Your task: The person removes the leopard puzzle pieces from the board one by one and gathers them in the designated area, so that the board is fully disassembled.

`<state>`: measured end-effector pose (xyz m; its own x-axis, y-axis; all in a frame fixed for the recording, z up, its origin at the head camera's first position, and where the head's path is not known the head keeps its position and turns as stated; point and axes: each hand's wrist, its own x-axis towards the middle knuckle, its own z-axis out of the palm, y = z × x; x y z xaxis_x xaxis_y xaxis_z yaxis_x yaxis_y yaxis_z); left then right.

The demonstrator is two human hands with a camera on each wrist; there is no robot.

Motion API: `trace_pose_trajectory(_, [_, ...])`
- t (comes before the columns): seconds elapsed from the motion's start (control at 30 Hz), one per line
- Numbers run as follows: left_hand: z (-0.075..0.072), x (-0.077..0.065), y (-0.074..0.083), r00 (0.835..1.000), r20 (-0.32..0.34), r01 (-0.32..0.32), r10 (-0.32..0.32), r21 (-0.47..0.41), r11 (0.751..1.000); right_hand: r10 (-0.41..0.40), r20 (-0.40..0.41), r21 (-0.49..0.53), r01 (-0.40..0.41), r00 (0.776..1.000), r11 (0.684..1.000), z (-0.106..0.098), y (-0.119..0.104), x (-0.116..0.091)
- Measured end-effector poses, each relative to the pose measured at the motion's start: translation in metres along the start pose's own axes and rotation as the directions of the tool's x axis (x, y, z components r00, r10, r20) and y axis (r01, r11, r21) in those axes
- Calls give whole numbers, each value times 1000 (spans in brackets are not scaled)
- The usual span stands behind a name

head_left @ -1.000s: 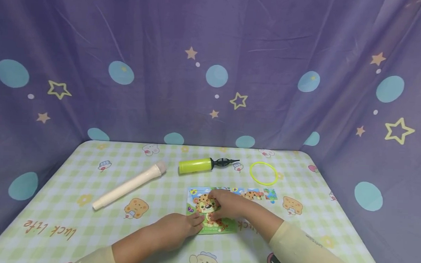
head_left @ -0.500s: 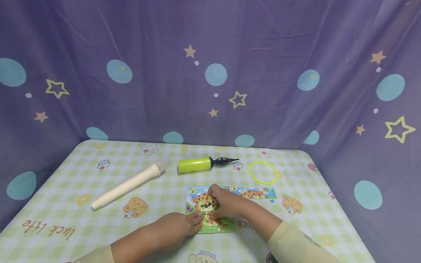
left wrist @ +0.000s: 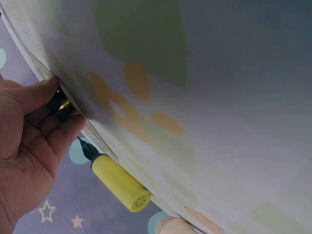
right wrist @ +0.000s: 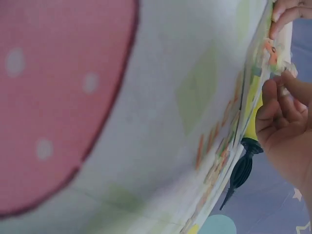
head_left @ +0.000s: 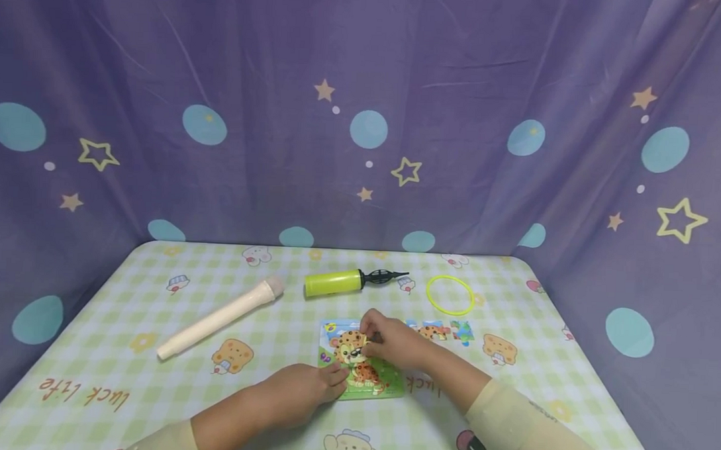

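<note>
In the head view, a leopard jigsaw puzzle [head_left: 364, 374] lies flat on the table. My left hand [head_left: 298, 392] rests its fingertips on the puzzle's lower left part. In the left wrist view, the thumb and fingers of that left hand [left wrist: 34, 122] meet the thin board edge. Over the puzzle's upper right, my right hand [head_left: 395, 342] pinches a small puzzle piece between thumb and fingers. The right wrist view shows this piece [right wrist: 271, 53], orange and pale, tilted up at the fingertips. Several loose pieces [head_left: 433, 332] lie in a row to the right, partly hidden by the right hand.
Behind the puzzle lies a yellow-green hand pump [head_left: 334, 283] with a black nozzle. A yellow ring [head_left: 450, 295] is to its right. A cream microphone-shaped stick [head_left: 220, 318] lies at left. The checked tablecloth [head_left: 273, 338] covers the table; a purple curtain [head_left: 268, 149] hangs behind.
My right hand has risen slightly off the puzzle and moved a little right, a piece in its fingertips. More of the leopard's body shows. My left hand has stayed in place.
</note>
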<state>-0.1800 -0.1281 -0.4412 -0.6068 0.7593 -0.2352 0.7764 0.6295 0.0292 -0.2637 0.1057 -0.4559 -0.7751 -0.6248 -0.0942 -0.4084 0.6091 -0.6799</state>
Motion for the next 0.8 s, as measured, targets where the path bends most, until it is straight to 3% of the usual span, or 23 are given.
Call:
trace_pose_trajectory(0.13, [1,0,0,1000,-7,-4,4,7,1000,-12,-22,142,15,1000,990,-7,-1,-4])
trace_pose_trajectory(0.43, [1,-2,2,1000,-13,6,-6,-7,1000,90,-26,354,-75,996,932,-48,16,-30])
trace_pose_trajectory(0.8, [0,-4,2,1000,-21,12,-13,-46,999,221,-2,232,-214,975,949,-67,62,-69])
